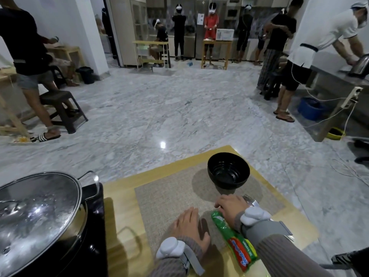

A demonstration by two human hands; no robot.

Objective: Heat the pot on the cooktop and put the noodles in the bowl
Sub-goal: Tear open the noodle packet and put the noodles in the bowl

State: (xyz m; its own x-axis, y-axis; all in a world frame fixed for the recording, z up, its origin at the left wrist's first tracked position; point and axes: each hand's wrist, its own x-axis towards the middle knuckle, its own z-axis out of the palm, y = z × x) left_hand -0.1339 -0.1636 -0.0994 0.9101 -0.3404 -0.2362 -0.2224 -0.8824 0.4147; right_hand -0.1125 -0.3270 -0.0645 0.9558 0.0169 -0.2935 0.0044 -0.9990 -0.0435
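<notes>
One wooden table (259, 172) in the near part, on marble floor (159, 106). One woven mat (169, 196) on it. At the near left, one black cooktop (95, 226), touching the table edge, with one steel pot (65, 246) on top, covered by one glass lid (36, 212). One black bowl (228, 172) upright at the far side of the mat, nothing inside. One noodle packet (237, 241), green and red, flat at the near right, partly under the right forearm. One fork (250, 199) just right of the right hand, mostly hidden. Two hands, each wrist with one grey sensor band: left hand (191, 228) flat on the mat, fingers loosely spread, holding nothing; right hand (231, 206) curled over the far end of the packet, fingertips down; cannot tell if gripping.
</notes>
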